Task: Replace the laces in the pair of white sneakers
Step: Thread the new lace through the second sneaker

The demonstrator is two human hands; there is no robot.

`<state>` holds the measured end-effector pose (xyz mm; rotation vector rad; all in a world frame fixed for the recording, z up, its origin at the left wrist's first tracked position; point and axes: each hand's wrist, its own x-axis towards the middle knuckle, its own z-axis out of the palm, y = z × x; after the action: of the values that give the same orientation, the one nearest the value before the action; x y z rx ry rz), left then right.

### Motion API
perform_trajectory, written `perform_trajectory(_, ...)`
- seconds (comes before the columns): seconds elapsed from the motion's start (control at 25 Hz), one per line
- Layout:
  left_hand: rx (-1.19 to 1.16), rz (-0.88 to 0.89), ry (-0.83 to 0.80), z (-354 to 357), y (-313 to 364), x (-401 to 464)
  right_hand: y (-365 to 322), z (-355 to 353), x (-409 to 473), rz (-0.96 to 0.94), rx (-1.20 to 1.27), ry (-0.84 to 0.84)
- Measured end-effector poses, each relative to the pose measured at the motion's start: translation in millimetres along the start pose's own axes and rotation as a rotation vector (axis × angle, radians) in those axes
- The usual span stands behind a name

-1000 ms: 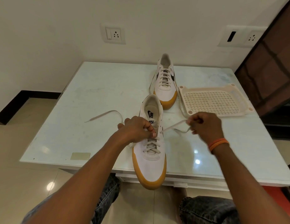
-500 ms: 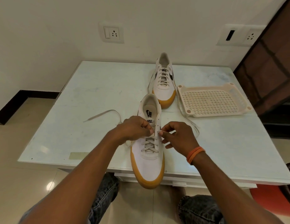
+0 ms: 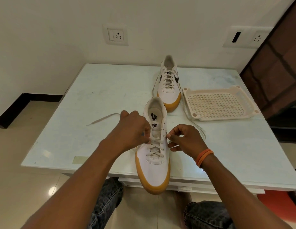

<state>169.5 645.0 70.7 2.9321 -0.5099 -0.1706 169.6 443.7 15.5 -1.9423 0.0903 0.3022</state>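
Near sneaker (image 3: 153, 156): it is lying on the front edge of the table (image 3: 97, 96), between the two hands, its gum-coloured toe sticking out past the edge toward the person.
Lace (image 3: 155, 147): it is crossing the lower eyelets only; one loose end is trailing left across the table top, the other is running off to the right toward the tray.
Left hand (image 3: 133, 130): it is curling over the left side of the near sneaker, its fingers pinching the lace at the eyelet row.
Right hand (image 3: 185, 139): it is pinching the lace tip between thumb and forefinger at the right eyelet row, the other fingers loosely bent; an orange band (image 3: 204, 157) is sitting on the wrist.
Hands together: they are working close, one on either side of the tongue, not touching each other.
Far sneaker (image 3: 168, 83): it is standing further back on the table, laced, toe pointing toward the near sneaker's heel.
Tray (image 3: 218, 103): the perforated plastic tray is lying flat just right of the far sneaker.
Wall (image 3: 61, 30): it is carrying a socket plate (image 3: 115, 35) behind the table.
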Motion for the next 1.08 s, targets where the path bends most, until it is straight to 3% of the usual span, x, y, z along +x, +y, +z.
perform_trajectory(0.12,0.105,-0.04,0.148,2.9,10.5,1.8,-1.7,2.6,-0.9,-0.027,-0.032,0.033)
perform_trajectory(0.2,0.114,-0.099,0.151,11.4,22.6,1.4,-2.1,3.4,-1.3,-0.031,-0.06,0.036)
perform_trajectory(0.44,-0.159,-0.04,-0.091,19.0,23.3,2.9,-4.7,-2.3,-0.3,0.123,0.183,0.083)
perform_trajectory(0.64,-0.389,-0.313,0.178,13.7,-9.6,8.6,-10.1,2.8,-3.3,0.239,0.366,0.162)
perform_trajectory(0.68,-0.444,-0.341,0.126,12.9,-9.7,8.2,-10.4,2.9,-3.6,0.251,0.387,0.162)
perform_trajectory(0.8,-0.567,-0.363,-0.278,17.6,2.6,5.8,-9.1,-1.4,-2.8,0.257,0.354,0.154)
perform_trajectory(0.88,-0.565,-0.373,-0.357,20.3,6.0,5.8,-5.9,-2.0,-2.3,0.177,0.206,0.232)
perform_trajectory(1.0,-0.634,-0.431,-0.38,6.2,-0.9,1.7,-4.5,1.8,-3.1,-0.16,-0.119,0.372)
perform_trajectory(1.08,-0.748,-0.434,-0.315,-10.4,-6.7,-6.7,-8.9,7.4,-6.2,-0.381,-0.199,0.327)
